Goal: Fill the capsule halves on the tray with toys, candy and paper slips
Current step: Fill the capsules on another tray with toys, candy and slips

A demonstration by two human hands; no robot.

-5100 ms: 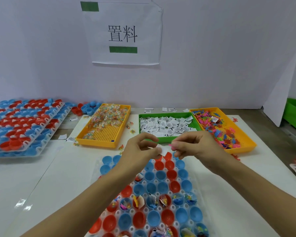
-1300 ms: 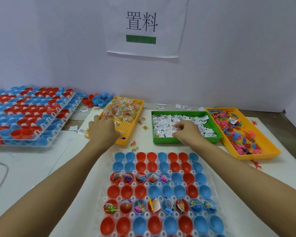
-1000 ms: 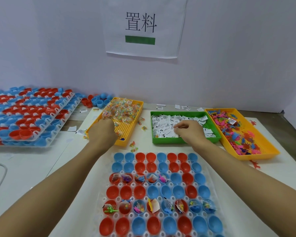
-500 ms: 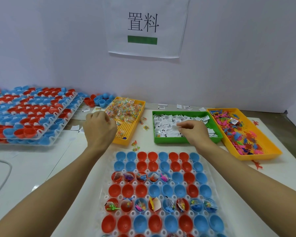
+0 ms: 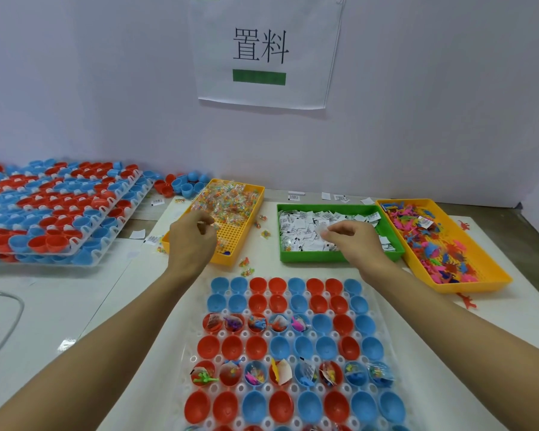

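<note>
Nearest the camera lies the clear capsule tray [image 5: 383, 309], its red and blue capsule halves [image 5: 280, 405] sitting open side up in rows of 8. Judging by what lies in them, the work is partly done: the nearest fully visible row is bare, the row beyond it has all 8 halves holding toys, candy and slips, the next row is bare, the row after that has its 5 left halves filled and 3 right ones bare, and the 2 farthest rows hold nothing. So most halves on view are yet to be filled. Beyond the tray both arms reach forward to the supply bins. The left hand [image 5: 190, 241] is over the near end of the yellow candy bin [image 5: 234, 241], fingers curled in and pinching what looks like a small wrapped candy [image 5: 204, 224]. The right hand [image 5: 352, 241] is over the green slip bin [image 5: 308, 261], thumb and forefinger closed on a pale paper slip [image 5: 322, 228]. To the right sits the yellow toy bin [image 5: 470, 283] with pink, blue and red toys. Far left are stacked trays [image 5: 59, 219] of more capsule halves, and on the wall behind hangs a paper sign [image 5: 265, 54].
</note>
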